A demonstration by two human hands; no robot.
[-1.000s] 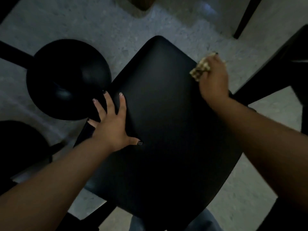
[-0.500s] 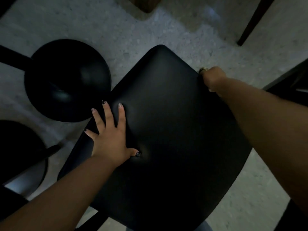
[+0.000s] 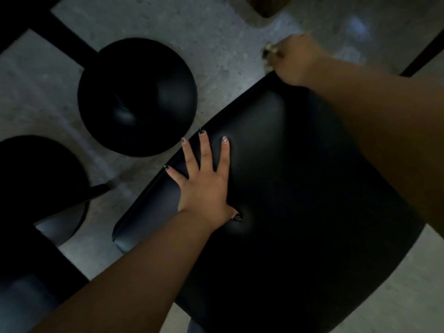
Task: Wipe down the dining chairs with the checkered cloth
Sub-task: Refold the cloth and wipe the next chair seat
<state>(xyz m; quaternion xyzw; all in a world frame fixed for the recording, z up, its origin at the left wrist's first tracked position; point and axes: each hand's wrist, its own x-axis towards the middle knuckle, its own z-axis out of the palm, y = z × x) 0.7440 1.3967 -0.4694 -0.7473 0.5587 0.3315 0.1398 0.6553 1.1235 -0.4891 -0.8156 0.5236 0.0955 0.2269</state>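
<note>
A black padded chair seat (image 3: 276,188) fills the middle of the view. My left hand (image 3: 204,183) lies flat on its left part with the fingers spread and straight. My right hand (image 3: 295,58) is at the seat's far corner, curled round the checkered cloth (image 3: 268,52); only a small blurred bit of the cloth shows past the knuckles. The right forearm crosses over the seat's right side and hides it.
A round black stool seat (image 3: 137,97) stands to the left of the chair, and part of another (image 3: 36,183) lies at the left edge. Dark chair or table legs (image 3: 422,56) cross the grey speckled floor (image 3: 228,32) at the upper right and upper left.
My right hand has slid with the cloth from the seat's right edge up to its far corner. The left hand has stayed flat on the seat. The view has shifted.
</note>
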